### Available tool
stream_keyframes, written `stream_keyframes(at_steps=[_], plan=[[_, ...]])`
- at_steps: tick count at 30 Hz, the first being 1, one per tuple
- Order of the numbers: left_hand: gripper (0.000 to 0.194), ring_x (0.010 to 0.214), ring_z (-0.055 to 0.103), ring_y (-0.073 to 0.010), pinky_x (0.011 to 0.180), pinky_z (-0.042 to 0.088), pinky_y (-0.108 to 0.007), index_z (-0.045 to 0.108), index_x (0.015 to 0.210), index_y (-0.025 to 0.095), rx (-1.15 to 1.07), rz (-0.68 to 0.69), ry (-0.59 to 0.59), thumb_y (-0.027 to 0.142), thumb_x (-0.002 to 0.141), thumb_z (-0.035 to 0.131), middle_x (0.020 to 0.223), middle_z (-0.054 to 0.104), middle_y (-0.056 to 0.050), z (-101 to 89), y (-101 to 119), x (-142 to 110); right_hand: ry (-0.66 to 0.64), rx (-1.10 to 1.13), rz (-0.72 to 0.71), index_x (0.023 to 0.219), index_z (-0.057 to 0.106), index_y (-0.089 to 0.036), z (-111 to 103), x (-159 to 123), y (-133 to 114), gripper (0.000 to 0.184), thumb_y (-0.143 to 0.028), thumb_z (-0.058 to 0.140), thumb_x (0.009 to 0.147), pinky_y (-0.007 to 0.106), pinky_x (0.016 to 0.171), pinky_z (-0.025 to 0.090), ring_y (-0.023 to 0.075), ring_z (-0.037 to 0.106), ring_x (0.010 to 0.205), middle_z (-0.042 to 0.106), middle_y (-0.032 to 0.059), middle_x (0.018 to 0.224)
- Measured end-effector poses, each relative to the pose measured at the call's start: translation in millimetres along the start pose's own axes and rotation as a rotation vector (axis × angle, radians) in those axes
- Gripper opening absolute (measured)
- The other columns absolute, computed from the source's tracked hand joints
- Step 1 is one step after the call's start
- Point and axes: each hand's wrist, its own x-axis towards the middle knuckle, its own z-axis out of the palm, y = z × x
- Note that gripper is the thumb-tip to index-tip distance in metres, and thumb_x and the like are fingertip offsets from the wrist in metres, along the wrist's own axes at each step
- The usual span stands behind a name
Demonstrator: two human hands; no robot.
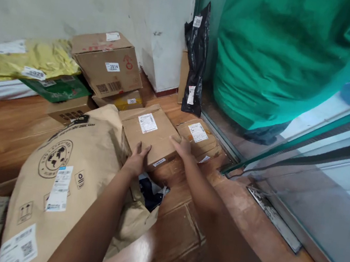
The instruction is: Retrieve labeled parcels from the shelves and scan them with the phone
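A small flat cardboard box (148, 134) with a white shipping label lies on the wooden floor in front of me. My left hand (137, 159) rests on its near left edge, fingers stretched forward and flat. My right hand (182, 146) presses against its right side, fingers extended. Neither hand has lifted it. A large tan paper sack (67, 176) with a round globe logo and several labels lies to the left, touching the box and passing under my left forearm.
A flat brown parcel (200, 136) lies right of the box. A bigger carton (108, 63), yellow bags (25, 60) and a green package (57, 87) sit against the wall. A black bag (197, 56) leans in the corner. A glass door (318, 177) and green sack (286, 55) stand right.
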Motion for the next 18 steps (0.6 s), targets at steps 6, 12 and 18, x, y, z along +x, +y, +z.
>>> stream_keyframes(at_steps=[6, 12, 18], plan=[[0.094, 0.141, 0.029, -0.0318, 0.113, 0.030, -0.036, 0.026, 0.150, 0.017, -0.060, 0.079, -0.027, 0.013, 0.065, 0.069, 0.159, -0.007, -0.019, 2.6, -6, -19, 0.020, 0.029, 0.122, 0.106, 0.066, -0.017, 6, -28, -3, 0.057, -0.065, 0.056, 0.078, 0.036, 0.086, 0.048, 0.0276, 0.065, 0.100, 0.071, 0.0143, 0.105], [0.105, 0.141, 0.025, -0.0410, 0.109, 0.029, -0.055, 0.020, 0.151, 0.016, 0.041, 0.026, -0.108, 0.029, 0.060, 0.070, 0.158, -0.011, -0.021, 12.1, 32, -46, 0.019, 0.016, 0.123, 0.105, 0.066, -0.018, -15, -52, 25, 0.060, -0.069, 0.058, 0.074, 0.034, 0.082, 0.048, 0.0273, 0.066, 0.098, 0.072, 0.0127, 0.102], [0.102, 0.136, 0.032, -0.0447, 0.108, 0.033, -0.049, 0.014, 0.152, 0.012, -0.034, -0.026, -0.168, 0.043, 0.068, 0.064, 0.157, -0.014, -0.024, 22.3, 46, -70, -0.065, -0.019, 0.040, 0.098, 0.071, -0.022, -24, -41, 32, 0.064, -0.076, 0.059, 0.067, 0.036, 0.080, 0.048, 0.0291, 0.067, 0.093, 0.074, 0.0098, 0.094]])
